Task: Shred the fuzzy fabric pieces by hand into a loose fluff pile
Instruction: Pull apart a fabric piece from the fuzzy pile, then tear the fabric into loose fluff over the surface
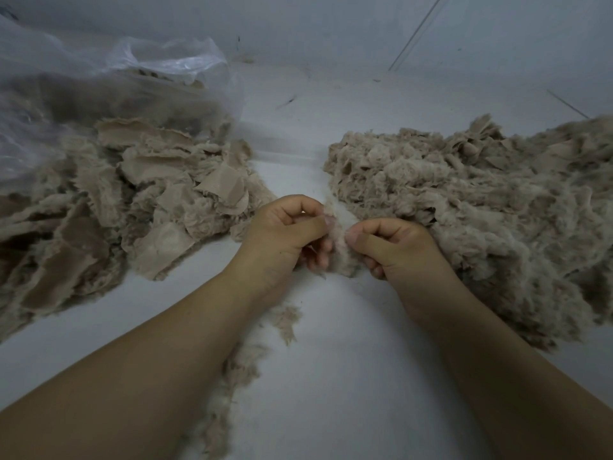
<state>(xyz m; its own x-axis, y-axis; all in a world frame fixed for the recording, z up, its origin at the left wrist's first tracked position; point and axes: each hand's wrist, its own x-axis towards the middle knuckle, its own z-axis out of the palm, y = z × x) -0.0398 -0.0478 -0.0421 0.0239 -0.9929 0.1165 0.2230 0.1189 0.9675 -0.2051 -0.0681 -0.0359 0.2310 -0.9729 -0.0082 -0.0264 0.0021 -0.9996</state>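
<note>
While both hands meet at the middle of a pale floor point(331, 376), the left hand point(285, 234) and right hand point(394, 247) each pinch one fuzzy piece point(338, 240) between thumb and curled fingers. Unshredded scraps point(132, 200) spill from a clear bag point(99, 81) at left. A fluff pile point(481, 207) lies at right. Loose wisps point(245, 360) trail under the left forearm. Grey walls point(331, 24) close the corner behind.

A white surface point(331, 376) carries fabric pieces point(109, 207), a fluff pile point(464, 200), and loose wisps point(238, 370).
</note>
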